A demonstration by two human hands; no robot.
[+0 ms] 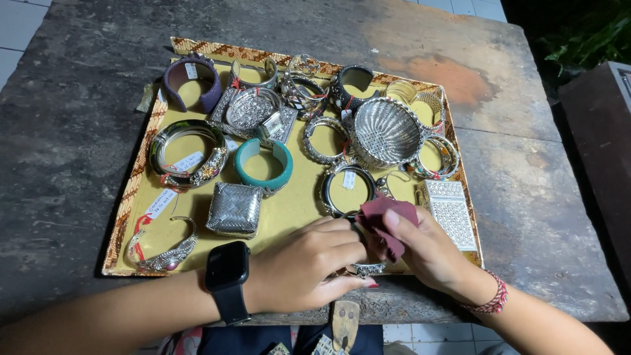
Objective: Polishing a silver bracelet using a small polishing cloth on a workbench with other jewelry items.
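Fingers (342,253) of the left hand (302,266) are curled around a silver bangle (367,267) at the tray's (131,190) near edge, while a soft maroon cloth (388,220) is pinched by the right hand (427,253); the bangle looks rigid, slippery, best held by its rim.

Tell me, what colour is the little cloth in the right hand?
Dark red cloth, held in the right hand; head view.

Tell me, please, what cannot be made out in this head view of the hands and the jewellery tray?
- Bracelet: mostly hidden by the left hand and right hand.
- Maroon cloth: partly covered by the right thumb.
- Paper tags on the tray: writing too small.
- Items at the bottom edge: cut off.
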